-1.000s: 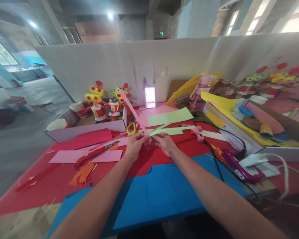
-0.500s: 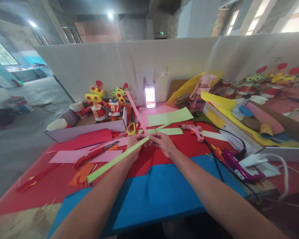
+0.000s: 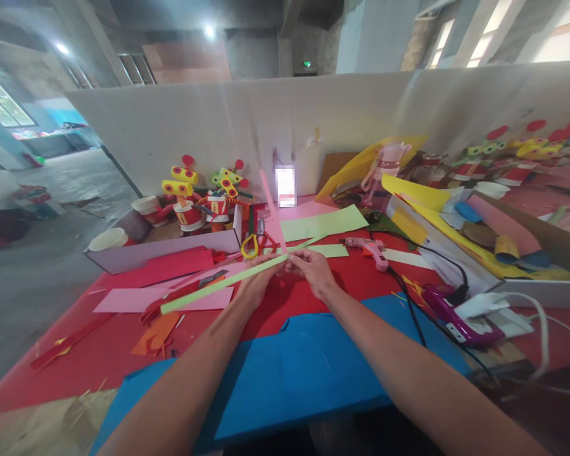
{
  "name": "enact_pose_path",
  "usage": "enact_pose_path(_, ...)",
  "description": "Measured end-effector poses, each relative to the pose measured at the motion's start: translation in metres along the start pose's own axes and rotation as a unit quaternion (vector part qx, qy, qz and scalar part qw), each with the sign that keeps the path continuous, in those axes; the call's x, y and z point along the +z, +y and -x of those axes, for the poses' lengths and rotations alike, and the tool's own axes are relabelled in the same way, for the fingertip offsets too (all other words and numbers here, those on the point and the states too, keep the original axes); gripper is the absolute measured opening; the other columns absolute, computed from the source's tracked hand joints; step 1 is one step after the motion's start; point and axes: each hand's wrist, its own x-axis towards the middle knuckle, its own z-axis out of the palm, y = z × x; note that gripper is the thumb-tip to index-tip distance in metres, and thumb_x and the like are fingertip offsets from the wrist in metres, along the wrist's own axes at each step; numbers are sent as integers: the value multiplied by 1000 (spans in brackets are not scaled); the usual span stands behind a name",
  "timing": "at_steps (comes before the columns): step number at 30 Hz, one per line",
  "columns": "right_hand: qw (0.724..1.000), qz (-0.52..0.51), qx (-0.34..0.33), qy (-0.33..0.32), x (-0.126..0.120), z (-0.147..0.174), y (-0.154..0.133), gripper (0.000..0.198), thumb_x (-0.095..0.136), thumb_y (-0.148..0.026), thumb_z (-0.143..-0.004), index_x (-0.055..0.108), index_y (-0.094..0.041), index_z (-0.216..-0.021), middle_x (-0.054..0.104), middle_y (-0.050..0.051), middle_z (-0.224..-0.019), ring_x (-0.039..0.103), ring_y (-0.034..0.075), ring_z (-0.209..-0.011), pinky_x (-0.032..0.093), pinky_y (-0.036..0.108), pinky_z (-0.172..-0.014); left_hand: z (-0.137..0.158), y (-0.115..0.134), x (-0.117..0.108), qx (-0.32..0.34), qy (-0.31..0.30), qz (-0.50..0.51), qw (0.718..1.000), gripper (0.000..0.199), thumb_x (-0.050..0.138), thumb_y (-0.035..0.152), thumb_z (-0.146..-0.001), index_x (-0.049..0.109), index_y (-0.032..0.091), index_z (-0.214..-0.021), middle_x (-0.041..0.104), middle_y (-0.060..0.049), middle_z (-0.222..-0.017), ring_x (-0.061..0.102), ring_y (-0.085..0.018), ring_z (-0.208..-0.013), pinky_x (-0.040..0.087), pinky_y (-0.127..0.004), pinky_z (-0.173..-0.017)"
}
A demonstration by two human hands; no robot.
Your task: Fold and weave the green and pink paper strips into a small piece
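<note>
Both my hands meet over the red table covering, pinching crossed paper strips. A long light-green paper strip (image 3: 218,285) runs from the lower left up to my fingers, and a green end shows beyond them to the right. From the same crossing a pink paper strip (image 3: 272,202) rises away from me. My left hand (image 3: 259,278) is closed at the joint, partly hidden behind the green strip. With thumb and fingers pressed together, my right hand (image 3: 311,269) grips the crossing from the other side. Whether the strips are stuck together I cannot tell.
Yellow-handled scissors (image 3: 250,246) lie beyond my left hand. A pink glue gun (image 3: 368,247) and purple power strip (image 3: 460,320) with cables sit right. Paper-cup figures (image 3: 187,212) stand in a box at left. Green paper (image 3: 325,223) and blue sheet (image 3: 313,367) lie around.
The green strip's free left end has swung upward, lying flatter. The pink strip has turned more upright, its top moving right. Both hands stay closed on the crossing.
</note>
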Motion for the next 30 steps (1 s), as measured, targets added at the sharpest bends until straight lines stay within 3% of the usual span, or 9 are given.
enact_pose_path(3,1000,-16,2,3,2,1,-2,30,81,-40,-56,68,-18,-73,69,1,-63,65,15,-61,57,32,-70,1,1,0,12,4,-19,1000,33,81,35,-63,73,15,-88,71,-5,-78,61,-15,-68,47,-26,-66)
enact_pose_path(7,999,-3,22,-41,3,5,-5,34,82,-42,-55,69,-18,-75,70,0,-65,65,14,-61,55,30,-69,2,6,1,19,54,-58,997,27,78,39,-65,68,16,-74,65,-1,-65,56,-13,-61,43,-25,-61)
enact_pose_path(11,998,31,23,-54,2,6,-7,38,82,-48,-56,69,-17,-75,69,0,-66,63,12,-59,53,26,-64,4,10,3,26,62,-124,990,21,74,36,-67,65,17,-66,62,0,-60,53,-13,-58,40,-24,-56)
enact_pose_path(17,997,74,-9,-30,-1,1,-2,40,80,-52,-58,65,-17,-72,65,-1,-59,61,13,-55,52,27,-60,3,12,1,103,50,-218,969,24,72,37,-68,62,18,-57,59,0,-55,49,-12,-55,37,-24,-54)
enact_pose_path(23,996,68,21,-44,-2,2,-2,36,79,-48,-60,67,-18,-76,64,-2,-61,60,12,-55,52,27,-61,0,7,-4,102,53,-232,966,25,70,40,-70,63,18,-62,58,2,-54,47,-12,-53,35,-24,-52)
enact_pose_path(30,996,64,7,-59,-2,0,3,31,74,-47,-65,71,-18,-74,62,-2,-59,59,13,-57,52,29,-67,1,7,-2,94,52,-208,972,22,70,38,-69,61,19,-61,58,2,-55,48,-12,-53,36,-25,-54)
